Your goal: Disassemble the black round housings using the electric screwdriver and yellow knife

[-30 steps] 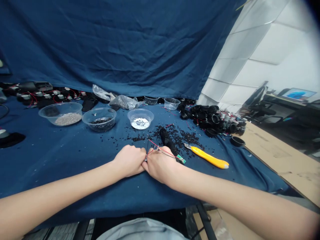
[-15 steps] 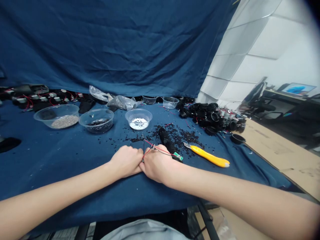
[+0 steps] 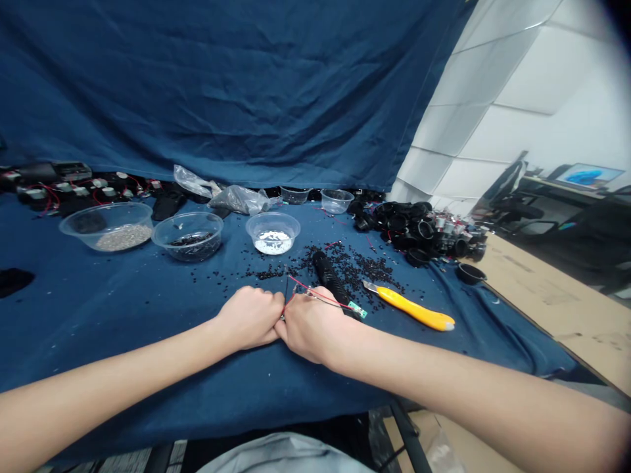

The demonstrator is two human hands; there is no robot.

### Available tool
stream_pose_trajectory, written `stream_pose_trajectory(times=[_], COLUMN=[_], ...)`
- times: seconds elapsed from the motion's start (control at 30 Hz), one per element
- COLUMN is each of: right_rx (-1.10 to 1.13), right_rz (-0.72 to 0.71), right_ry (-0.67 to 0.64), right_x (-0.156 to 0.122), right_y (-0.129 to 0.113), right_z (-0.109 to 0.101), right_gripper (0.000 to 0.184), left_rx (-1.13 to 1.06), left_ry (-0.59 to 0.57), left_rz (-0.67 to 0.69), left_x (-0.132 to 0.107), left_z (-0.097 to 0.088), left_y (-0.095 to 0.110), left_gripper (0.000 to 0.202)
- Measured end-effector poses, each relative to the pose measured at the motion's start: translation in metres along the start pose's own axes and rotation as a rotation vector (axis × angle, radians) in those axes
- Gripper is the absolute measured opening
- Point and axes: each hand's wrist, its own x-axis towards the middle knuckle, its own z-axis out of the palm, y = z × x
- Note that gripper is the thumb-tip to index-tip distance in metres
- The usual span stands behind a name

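My left hand (image 3: 252, 316) and my right hand (image 3: 313, 325) are pressed together above the blue cloth, both with fingers curled closed. From between them come thin red and black wires (image 3: 320, 295), which run across the back of my right hand to a small green circuit board (image 3: 358, 310). Whatever the wires join to is hidden by my fingers. Just beyond my right hand lies a black ribbed handle-like piece (image 3: 331, 276). A yellow utility knife (image 3: 414, 309) rests to its right, blade tip toward the scattered small black pieces (image 3: 372, 269).
Clear plastic bowls stand beyond my hands: one with white bits (image 3: 249, 226), one with dark pieces (image 3: 160, 236), one with greyish bits (image 3: 69, 223). Plastic bags (image 3: 239, 199) lie behind. A heap of black parts (image 3: 404, 220) is at the right, beside cardboard (image 3: 537, 289).
My hands stay together in nearly the same place. The wires and green circuit board have shifted slightly to the right, and the view has moved a little.
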Motion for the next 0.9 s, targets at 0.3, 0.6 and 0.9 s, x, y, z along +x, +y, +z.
stream_pose_trajectory(times=[0.3, 0.6, 0.9], right_rx=[-0.076, -0.082, -0.073], right_rz=[-0.025, -0.043, -0.018], right_ry=[-0.105, -0.094, -0.018], right_x=[-0.004, -0.001, -0.007], right_y=[-0.001, 0.0, -0.002], right_z=[-0.013, -0.013, -0.005], right_gripper=[0.02, 0.019, 0.02], left_rx=[-0.005, -0.016, -0.024], left_ry=[-0.018, 0.001, 0.035], left_rz=[-0.032, -0.04, -0.009], left_x=[0.0, 0.0, 0.0], left_z=[-0.005, -0.003, 0.002], left_y=[0.0, -0.001, -0.003], left_gripper=[0.024, 0.024, 0.025])
